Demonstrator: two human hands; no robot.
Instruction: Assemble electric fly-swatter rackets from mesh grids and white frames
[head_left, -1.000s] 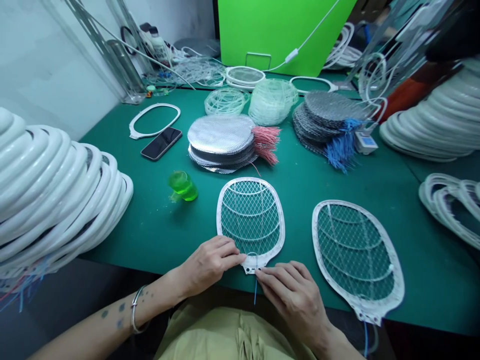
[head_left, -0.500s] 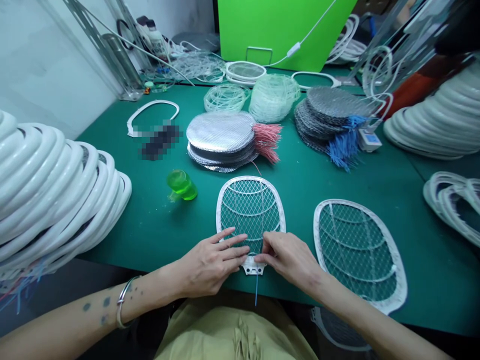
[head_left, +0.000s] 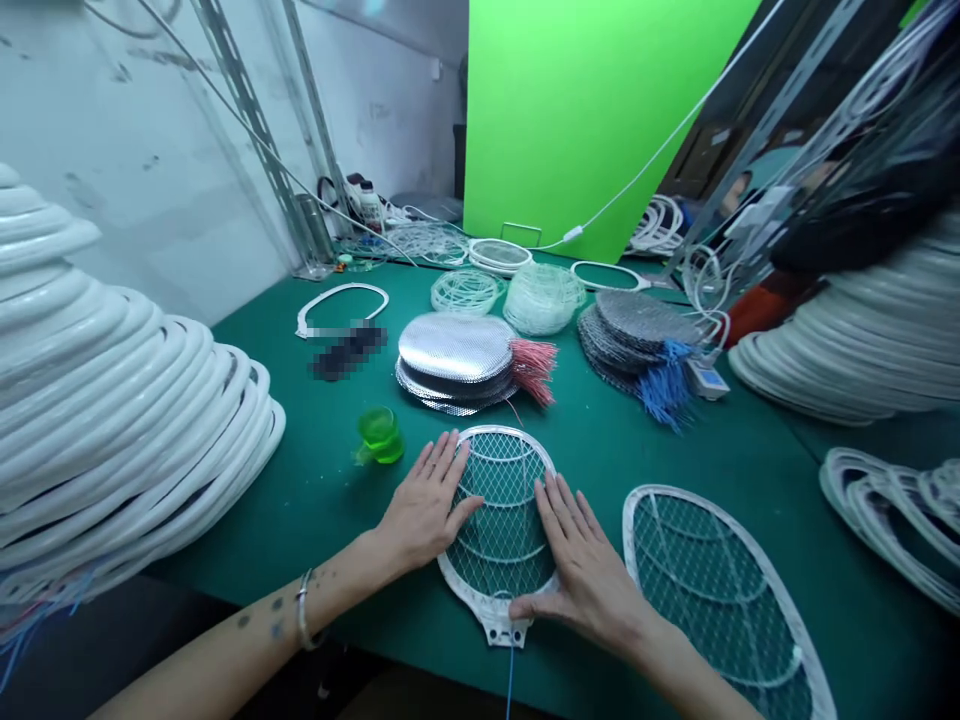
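Note:
A white oval racket frame with wire mesh (head_left: 501,500) lies flat on the green table (head_left: 315,480) right in front of me, a thin blue wire (head_left: 511,680) hanging from its neck. My left hand (head_left: 429,505) lies flat on the frame's left rim, fingers stretched out. On the right side of the mesh my right hand (head_left: 581,570) presses down flat, with the thumb near the neck. A second meshed frame (head_left: 720,590) rests to the right of my right hand.
Tall stacks of white frames stand at the left (head_left: 112,420) and right (head_left: 862,340). Behind lie a silver mesh stack with red wires (head_left: 457,355), a grey mesh stack with blue wires (head_left: 637,340), clear grid piles (head_left: 544,295), a small green bottle (head_left: 379,435) and a green board (head_left: 592,110).
Both hands moved from pinching at the frame's neck to lying flat and spread over the mesh. My view tilted upward, showing more wall and green board.

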